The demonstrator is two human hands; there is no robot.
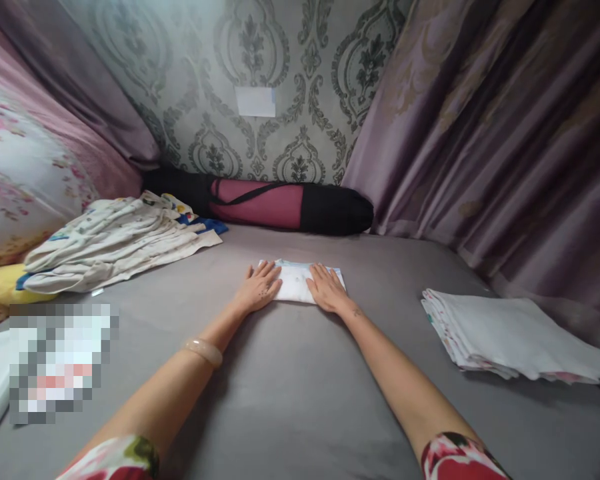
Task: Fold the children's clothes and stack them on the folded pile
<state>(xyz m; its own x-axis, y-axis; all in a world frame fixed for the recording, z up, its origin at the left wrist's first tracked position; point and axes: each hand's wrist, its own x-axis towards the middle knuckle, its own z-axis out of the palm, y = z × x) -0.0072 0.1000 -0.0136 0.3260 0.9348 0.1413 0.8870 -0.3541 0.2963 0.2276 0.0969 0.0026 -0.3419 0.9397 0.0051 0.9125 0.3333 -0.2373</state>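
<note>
A small white folded cloth [296,285] with pale blue along its far edge lies flat on the grey sheet [300,380]. My left hand [260,288] rests palm down on its left end, fingers stretched out. On the right end lies my right hand [327,288], also flat with the fingers extended. Both hands touch the cloth from above and neither grips it. The middle of the cloth shows between them, with a few small faint marks. What lies under the palms is hidden.
A stack of folded white cloths [510,333] sits at the right. At the left lie a spread pile of cream printed clothes [130,240] and a yellow item [3,283]. Against the patterned wall rests a long black and maroon bag [260,203]. Purple curtains [460,120] hang at the right.
</note>
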